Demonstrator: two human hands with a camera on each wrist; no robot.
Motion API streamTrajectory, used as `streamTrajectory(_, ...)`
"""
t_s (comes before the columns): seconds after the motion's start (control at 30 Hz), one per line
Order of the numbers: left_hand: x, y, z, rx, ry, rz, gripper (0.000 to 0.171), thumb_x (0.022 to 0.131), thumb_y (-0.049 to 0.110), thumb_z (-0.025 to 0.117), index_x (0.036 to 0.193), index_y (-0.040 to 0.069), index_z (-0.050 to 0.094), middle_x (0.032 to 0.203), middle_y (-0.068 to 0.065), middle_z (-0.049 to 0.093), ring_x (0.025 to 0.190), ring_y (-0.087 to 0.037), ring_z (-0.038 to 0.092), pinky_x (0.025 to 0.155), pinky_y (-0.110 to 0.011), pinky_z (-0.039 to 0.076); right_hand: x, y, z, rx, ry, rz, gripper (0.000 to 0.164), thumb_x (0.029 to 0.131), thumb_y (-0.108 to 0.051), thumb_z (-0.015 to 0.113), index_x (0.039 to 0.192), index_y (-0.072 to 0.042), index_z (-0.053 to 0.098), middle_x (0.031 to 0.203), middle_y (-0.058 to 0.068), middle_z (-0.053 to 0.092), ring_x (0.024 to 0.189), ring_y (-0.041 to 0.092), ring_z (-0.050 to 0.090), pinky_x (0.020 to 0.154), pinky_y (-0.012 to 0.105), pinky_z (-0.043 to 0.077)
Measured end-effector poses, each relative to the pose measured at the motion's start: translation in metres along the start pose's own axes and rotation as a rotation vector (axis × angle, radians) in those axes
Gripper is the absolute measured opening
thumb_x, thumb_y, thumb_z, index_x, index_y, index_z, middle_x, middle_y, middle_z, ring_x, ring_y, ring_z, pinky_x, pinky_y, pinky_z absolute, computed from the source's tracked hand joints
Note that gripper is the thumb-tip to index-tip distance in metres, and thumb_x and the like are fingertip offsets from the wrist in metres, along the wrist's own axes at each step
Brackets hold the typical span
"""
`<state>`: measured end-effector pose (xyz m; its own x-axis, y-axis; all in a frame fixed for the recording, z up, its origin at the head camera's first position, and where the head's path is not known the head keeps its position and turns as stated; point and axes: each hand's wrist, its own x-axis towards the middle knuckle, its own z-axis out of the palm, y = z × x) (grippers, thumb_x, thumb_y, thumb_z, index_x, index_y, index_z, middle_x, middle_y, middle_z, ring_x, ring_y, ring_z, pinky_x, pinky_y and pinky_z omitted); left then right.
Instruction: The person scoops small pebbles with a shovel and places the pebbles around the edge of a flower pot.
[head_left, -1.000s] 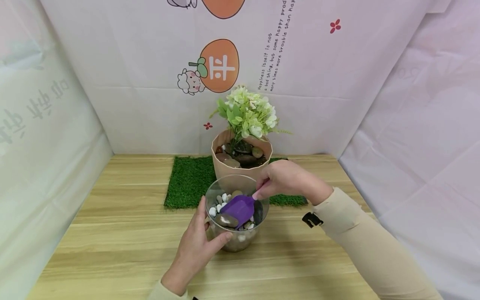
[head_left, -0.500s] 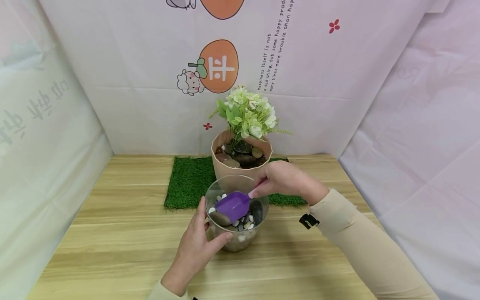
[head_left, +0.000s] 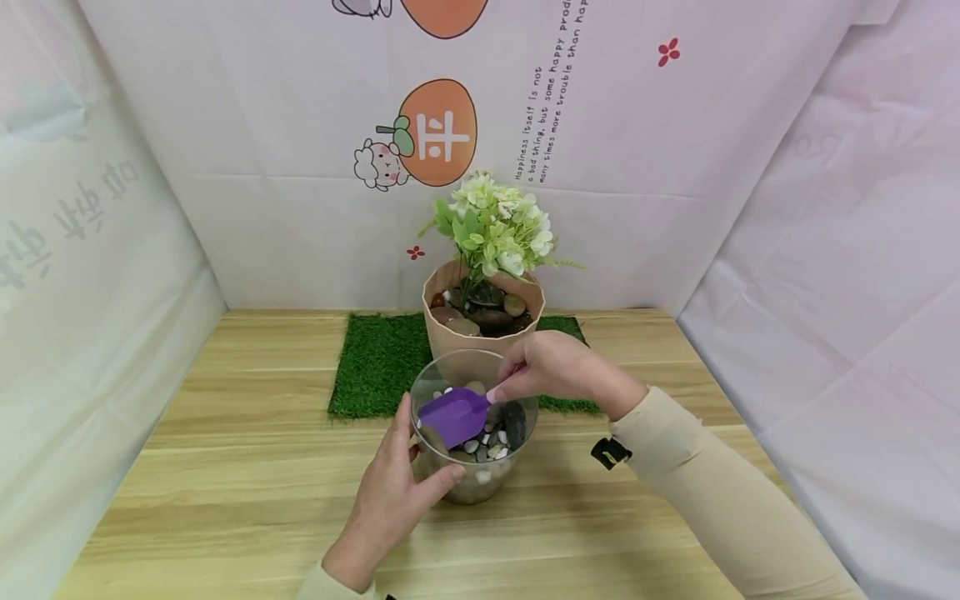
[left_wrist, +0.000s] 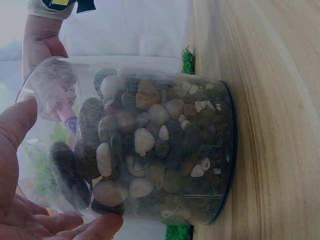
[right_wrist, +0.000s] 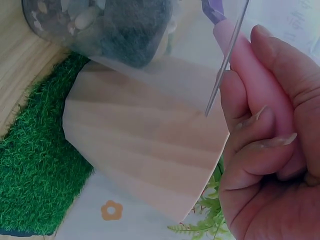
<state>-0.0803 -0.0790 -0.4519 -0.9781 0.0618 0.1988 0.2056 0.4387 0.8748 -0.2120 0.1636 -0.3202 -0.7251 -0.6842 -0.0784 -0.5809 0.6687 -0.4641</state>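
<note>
A clear round container (head_left: 471, 492) full of mixed pebbles (left_wrist: 145, 142) stands on the table. My left hand (head_left: 401, 479) holds its near left side, thumb in front and fingers round the back. In my right hand (head_left: 551, 367) is a scoop with a purple blade (head_left: 456, 417); the right wrist view shows my fingers curled round its pink handle (right_wrist: 260, 85). The blade is inside the container, over the pebbles at the left. A large brown stone (head_left: 433, 438) lies at the blade's tip. A dark stone (left_wrist: 67, 172) leans against the wall in the left wrist view.
Just behind the container stands a peach-coloured pot (head_left: 442, 333) with stones and green-white flowers (head_left: 502, 225). Beneath it lies an artificial grass mat (head_left: 375, 367) on the wooden table (head_left: 247, 467). A printed cloth (head_left: 300, 233) hangs at the back, with white sheets at both sides.
My right hand has shifted left with the scoop, whose blade has moved toward the container's left wall. The brown stone at its tip has moved left too. My left hand has stayed put.
</note>
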Motion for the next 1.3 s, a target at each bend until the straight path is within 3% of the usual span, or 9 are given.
streamTrajectory(0.47,0.000,0.002,0.000,-0.007,-0.002,-0.015,0.120,0.086,0.051,0.083,0.168,0.008,0.007,0.170,-0.021,0.026,0.141,-0.038,0.052,0.112,-0.048,0.053,-0.003,0.006,0.003,0.059,-0.055,0.073,0.013,0.087,-0.046,0.084,0.081,-0.036,0.080,0.079,-0.017,0.073,0.067,0.009,0.060,0.062,0.028,0.052)
streamTrajectory(0.8,0.001,0.003,-0.001,-0.008,-0.010,-0.013,0.122,0.086,0.053,0.083,0.168,0.008,0.006,0.171,-0.020,0.023,0.146,-0.038,0.047,0.113,-0.048,0.052,-0.008,0.010,0.002,0.102,-0.032,0.062,0.012,0.086,-0.047,0.084,0.083,-0.036,0.081,0.081,-0.017,0.075,0.076,0.010,0.067,0.068,0.031,0.058)
streamTrajectory(1.3,-0.001,0.003,-0.001,-0.008,-0.002,-0.023,0.122,0.084,0.048,0.086,0.168,0.008,0.007,0.169,-0.021,0.027,0.143,-0.036,0.050,0.112,-0.047,0.053,-0.019,0.022,0.001,0.259,-0.011,0.116,0.016,0.086,-0.048,0.084,0.089,-0.033,0.083,0.088,-0.009,0.077,0.078,0.016,0.065,0.071,0.034,0.059)
